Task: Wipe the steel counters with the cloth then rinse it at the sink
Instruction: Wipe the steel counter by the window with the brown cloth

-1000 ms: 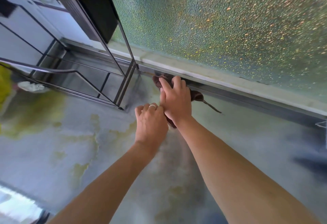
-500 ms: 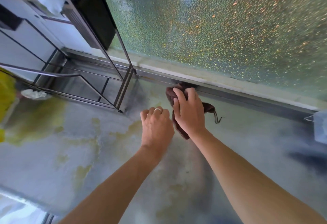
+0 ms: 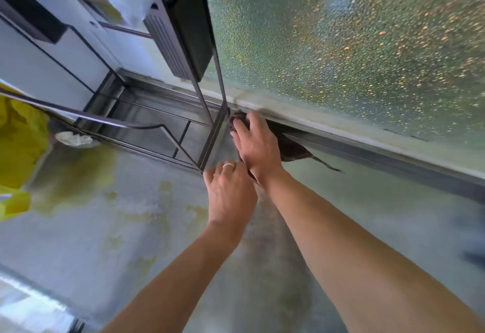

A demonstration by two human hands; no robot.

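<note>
Fingers of the right hand (image 3: 256,146) lie flat and close together, pressing the dark cloth (image 3: 290,148) onto the steel counter (image 3: 367,201) at its back edge. Its long axis runs along that edge, loose thread trailing right. Beside it, the left hand (image 3: 229,193) rests, fingers curled under; what they grip is hidden.

Cloth (image 3: 290,150) on counter (image 3: 367,201) at back edge, under window (image 3: 341,43). Rack (image 3: 168,125) just left. Right hand (image 3: 258,146) on cloth, left hand (image 3: 229,196) in front.
</note>
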